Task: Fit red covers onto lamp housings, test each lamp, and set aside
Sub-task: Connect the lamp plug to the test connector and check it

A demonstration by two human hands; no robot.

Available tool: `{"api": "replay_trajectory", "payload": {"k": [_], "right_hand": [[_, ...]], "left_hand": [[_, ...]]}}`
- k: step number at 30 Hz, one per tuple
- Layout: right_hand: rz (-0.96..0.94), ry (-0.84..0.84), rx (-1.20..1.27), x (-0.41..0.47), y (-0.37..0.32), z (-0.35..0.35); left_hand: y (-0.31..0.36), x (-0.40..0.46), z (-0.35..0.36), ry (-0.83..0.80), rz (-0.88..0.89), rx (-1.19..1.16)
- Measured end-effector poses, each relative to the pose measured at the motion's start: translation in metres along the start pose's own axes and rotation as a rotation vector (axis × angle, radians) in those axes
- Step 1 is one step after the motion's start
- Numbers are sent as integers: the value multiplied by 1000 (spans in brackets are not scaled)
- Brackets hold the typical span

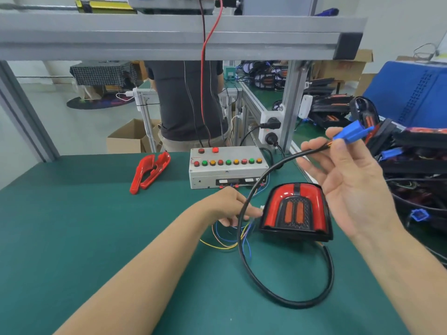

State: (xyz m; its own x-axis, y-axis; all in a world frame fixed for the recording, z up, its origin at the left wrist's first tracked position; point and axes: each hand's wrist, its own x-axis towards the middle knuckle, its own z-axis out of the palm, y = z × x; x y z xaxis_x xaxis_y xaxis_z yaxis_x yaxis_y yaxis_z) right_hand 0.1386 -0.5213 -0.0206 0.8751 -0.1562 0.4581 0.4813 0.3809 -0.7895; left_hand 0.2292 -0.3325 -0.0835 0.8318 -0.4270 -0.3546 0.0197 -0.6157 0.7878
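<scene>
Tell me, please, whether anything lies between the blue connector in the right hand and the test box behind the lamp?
Nothing solid does. The right hand holds the blue connector in the air above the lamp; toward the test box only the lamp's own black cable crosses the gap.

Green bench mat, cardboard box on the floor, blue crate at right, person in dark shirt behind

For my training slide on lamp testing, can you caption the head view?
Right hand lifts the lamp's blue connector while left hand reaches the tester leads beside the covered lamp.
</scene>
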Motion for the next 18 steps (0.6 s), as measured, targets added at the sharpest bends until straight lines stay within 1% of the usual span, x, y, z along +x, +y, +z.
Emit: {"api": "replay_trajectory", "payload": {"k": [6, 8, 9, 11, 13, 15, 18], "right_hand": [[-67, 18, -63, 3, 1, -7], [-88, 35, -83, 5, 4, -8], [-105, 51, -105, 6, 5, -9], [-160, 102, -192, 7, 7, -11], [-230, 135, -340, 7, 12, -11], [-253, 102, -508, 4, 23, -7], [-181, -16, -746, 0, 50, 0]], "left_hand": [[5, 1, 1, -44, 3, 99], [3, -2, -2, -35, -7, 39], [2, -4, -4, -18, -11, -55], [0, -11, -12, 67, 8, -287], [-4, -18, -21, 189, 80, -456], [-8, -25, -24, 297, 167, -515], [-15, -31, -22, 454, 218, -504]]}}
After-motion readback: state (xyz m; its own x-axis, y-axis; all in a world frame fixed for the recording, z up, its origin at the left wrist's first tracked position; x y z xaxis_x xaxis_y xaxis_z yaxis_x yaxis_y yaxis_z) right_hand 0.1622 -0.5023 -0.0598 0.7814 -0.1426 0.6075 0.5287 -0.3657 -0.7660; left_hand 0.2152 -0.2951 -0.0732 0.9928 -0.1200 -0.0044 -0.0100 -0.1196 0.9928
